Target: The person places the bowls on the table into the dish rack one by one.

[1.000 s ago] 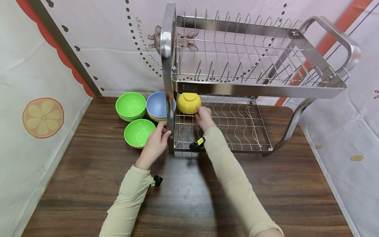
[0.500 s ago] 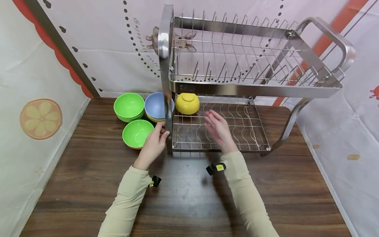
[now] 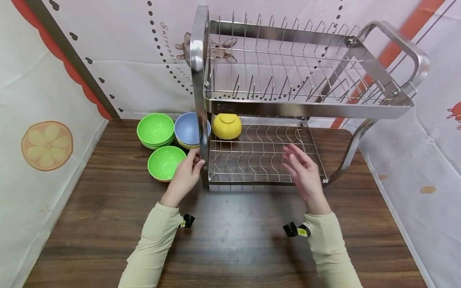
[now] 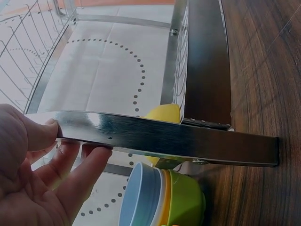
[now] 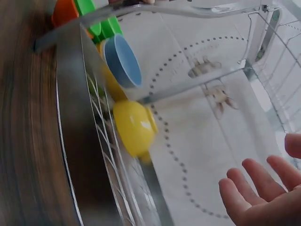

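Observation:
My left hand (image 3: 184, 176) grips the left front upright of a two-tier metal dish rack (image 3: 306, 108); in the left wrist view the thumb and fingers (image 4: 87, 174) pinch the flat steel bar. A yellow bowl (image 3: 227, 127) sits upside down on the lower shelf at its back left corner. My right hand (image 3: 304, 172) hangs in front of the lower shelf's right part, holding nothing, its fingers spread and slightly bent. In the right wrist view the yellow bowl (image 5: 135, 128) is well apart from the fingers (image 5: 261, 181).
Left of the rack stand stacked bowls: a green stack (image 3: 155, 129) at the back, a blue-topped stack (image 3: 187, 129) partly hidden by the upright, and a green-topped stack (image 3: 165, 163) in front. The rack's upper tier (image 3: 288, 68) overhangs the lower shelf. A patterned sheet (image 3: 119, 80) closes off the back.
My right hand has let go of the yellow bowl and moved right and toward the front. The bowl stays on the lower shelf. My left hand keeps its grip on the upright.

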The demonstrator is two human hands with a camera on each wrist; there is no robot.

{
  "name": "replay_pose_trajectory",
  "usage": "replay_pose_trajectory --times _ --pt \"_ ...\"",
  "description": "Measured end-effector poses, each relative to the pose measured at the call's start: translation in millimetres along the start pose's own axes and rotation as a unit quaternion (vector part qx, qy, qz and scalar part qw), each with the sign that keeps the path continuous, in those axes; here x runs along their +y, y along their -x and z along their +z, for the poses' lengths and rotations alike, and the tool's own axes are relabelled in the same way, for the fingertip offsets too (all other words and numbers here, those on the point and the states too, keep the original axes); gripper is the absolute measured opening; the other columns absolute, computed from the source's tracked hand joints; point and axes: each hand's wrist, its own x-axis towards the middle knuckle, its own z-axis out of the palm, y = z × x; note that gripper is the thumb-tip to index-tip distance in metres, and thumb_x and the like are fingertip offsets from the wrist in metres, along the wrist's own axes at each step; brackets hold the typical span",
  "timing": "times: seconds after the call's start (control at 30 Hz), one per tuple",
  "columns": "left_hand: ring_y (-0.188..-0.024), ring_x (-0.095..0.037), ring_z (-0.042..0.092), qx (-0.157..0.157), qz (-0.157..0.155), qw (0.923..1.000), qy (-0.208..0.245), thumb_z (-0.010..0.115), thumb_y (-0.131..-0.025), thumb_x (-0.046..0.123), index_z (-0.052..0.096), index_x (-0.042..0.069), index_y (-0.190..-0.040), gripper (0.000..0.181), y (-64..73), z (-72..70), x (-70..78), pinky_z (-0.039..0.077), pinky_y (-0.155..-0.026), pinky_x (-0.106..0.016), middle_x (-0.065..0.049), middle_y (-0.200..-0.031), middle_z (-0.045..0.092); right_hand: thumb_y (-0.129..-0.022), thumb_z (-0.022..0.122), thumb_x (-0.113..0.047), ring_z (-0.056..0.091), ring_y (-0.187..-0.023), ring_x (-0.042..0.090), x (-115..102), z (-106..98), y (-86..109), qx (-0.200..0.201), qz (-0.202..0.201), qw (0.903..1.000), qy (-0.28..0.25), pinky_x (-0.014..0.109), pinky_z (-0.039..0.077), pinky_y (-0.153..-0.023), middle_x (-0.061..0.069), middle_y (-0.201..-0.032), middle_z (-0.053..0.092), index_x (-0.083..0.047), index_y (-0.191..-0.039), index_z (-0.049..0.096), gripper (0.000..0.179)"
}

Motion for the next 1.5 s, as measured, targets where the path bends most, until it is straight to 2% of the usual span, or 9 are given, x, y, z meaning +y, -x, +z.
replay_pose_trajectory --times 0.17,0.3,0.53,0.7,0.77,0.97,1.23,1.37,1.5 --pt "-0.078 -0.027 0.054 0.004 -0.006 1.0 -0.003 0.054 -0.09 0.007 0.048 0.003 -0.115 0.027 1.7 -0.6 -1.5 0.045 -0.07 -0.04 -0.014 -0.087 0.056 -0.09 0.052 -0.002 0.061 -0.096 0.012 -16.4 -17.9 13.8 0.003 -0.086 0.9961 0.017 0.022 0.049 -0.08 0.0 -0.105 0.065 -0.009 -0.115 0.061 0.028" --pt "-0.079 -0.027 0.054 0.006 -0.004 1.0 -0.001 0.054 -0.09 0.008 0.048 0.003 -0.115 0.026 1.8 -0.7 -1.4 0.046 -0.071 -0.04 -0.014 -0.087 0.056 -0.087 0.052 0.005 0.063 -0.087 0.012 -27.4 -32.6 19.0 0.068 -0.15 0.9846 0.059 0.02 0.05 -0.074 0.004 -0.099 0.067 0.001 -0.114 0.059 0.028" --pt "-0.078 -0.026 0.054 0.005 -0.002 0.9999 0.008 0.054 -0.09 0.007 0.049 0.003 -0.114 0.026 0.7 0.0 -2.5 0.046 -0.069 -0.038 -0.014 -0.086 0.056 -0.079 0.058 0.011 0.06 -0.081 0.008 -35.9 -72.9 18.3 0.162 -0.251 0.9369 0.182 0.014 0.046 -0.071 0.0 -0.095 0.066 0.004 -0.108 0.062 0.03" --pt "-0.076 -0.026 0.053 0.006 0.003 1.0 0.006 0.055 -0.089 0.007 0.048 0.003 -0.114 0.026 0.8 0.9 -2.6 0.045 -0.068 -0.037 -0.013 -0.085 0.056 -0.079 0.062 0.004 0.058 -0.079 0.002 -38.0 -101.9 12.9 0.249 -0.235 0.8972 0.278 0.011 0.044 -0.07 -0.009 -0.093 0.063 0.001 -0.111 0.062 0.032" --pt "-0.075 -0.025 0.053 0.004 0.003 1.0 0.007 0.055 -0.089 0.007 0.048 0.003 -0.114 0.026 0.8 1.0 -2.3 0.045 -0.067 -0.037 -0.013 -0.084 0.056 -0.08 0.062 0.001 0.057 -0.079 0.0 -38.1 -110.9 10.0 0.268 -0.222 0.8873 0.303 0.011 0.043 -0.07 -0.013 -0.092 0.062 -0.004 -0.113 0.061 0.033" --pt "-0.076 -0.025 0.052 0.004 -0.001 0.9999 0.01 0.054 -0.09 0.007 0.048 0.003 -0.115 0.026 0.0 1.0 -2.2 0.045 -0.067 -0.037 -0.013 -0.085 0.055 -0.087 0.055 -0.003 0.055 -0.081 -0.003 -36.0 -123.6 0.4 0.241 -0.178 0.901 0.314 0.008 0.04 -0.071 -0.017 -0.091 0.059 -0.001 -0.12 0.057 0.033" --pt "-0.075 -0.026 0.053 0.001 -0.004 0.9999 0.014 0.054 -0.09 0.007 0.048 0.002 -0.114 0.026 -1.7 1.7 -3.3 0.045 -0.067 -0.037 -0.014 -0.085 0.055 -0.086 0.057 -0.003 0.059 -0.067 -0.006 -30.7 -126.9 -10.5 0.241 -0.149 0.9335 0.219 0.005 0.045 -0.062 -0.017 -0.079 0.063 0.015 -0.12 0.049 0.039" --pt "-0.075 -0.025 0.053 -0.002 -0.003 0.9998 0.018 0.054 -0.09 0.007 0.048 0.003 -0.115 0.026 -2.0 2.9 -4.3 0.045 -0.066 -0.036 -0.014 -0.085 0.056 -0.084 0.058 0.001 0.057 -0.06 -0.006 -26.0 -129.0 -14.2 0.251 -0.158 0.9305 0.215 0.005 0.044 -0.056 -0.016 -0.071 0.062 -0.006 -0.101 0.066 0.021" --pt "-0.075 -0.025 0.053 0.002 -0.002 0.9998 0.021 0.054 -0.09 0.006 0.049 0.003 -0.114 0.025 -2.0 3.4 -4.4 0.045 -0.066 -0.036 -0.014 -0.084 0.056 -0.084 0.059 0.0 0.055 -0.056 -0.006 -22.1 -132.8 -17.0 0.244 -0.163 0.9335 0.206 0.006 0.042 -0.051 -0.015 -0.067 0.061 -0.025 -0.08 0.066 0.027"
